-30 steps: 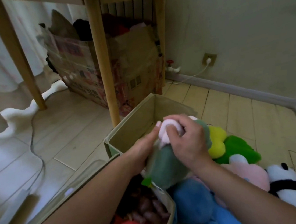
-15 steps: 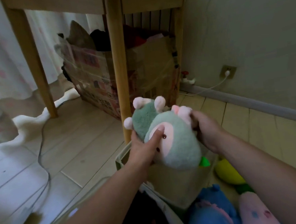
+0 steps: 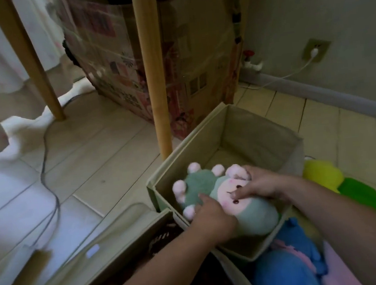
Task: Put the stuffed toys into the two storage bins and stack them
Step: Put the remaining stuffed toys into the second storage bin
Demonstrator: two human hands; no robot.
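Note:
A green plush toy (image 3: 252, 214) with a pink face and pink paws lies inside the beige fabric storage bin (image 3: 257, 130), against its near wall. My left hand (image 3: 210, 216) grips the toy's body and my right hand (image 3: 261, 184) presses on its face and ear. A second beige bin (image 3: 113, 240) sits at the lower left, with dark toys inside it half hidden by my left arm. On the floor to the right lie a blue plush (image 3: 288, 264), a pink one (image 3: 342, 270) and a yellow-and-green one (image 3: 325, 174).
A wooden table leg (image 3: 153, 76) stands just behind the bin, another leg (image 3: 27, 59) at the left. A taped cardboard box (image 3: 197, 60) sits under the table. A grey cable (image 3: 49, 180) runs over the floor. A wall socket (image 3: 315, 50) and baseboard lie to the right.
Both hands have carried the green plush from in front of the table leg down into the beige bin. The view has tilted down toward the bin.

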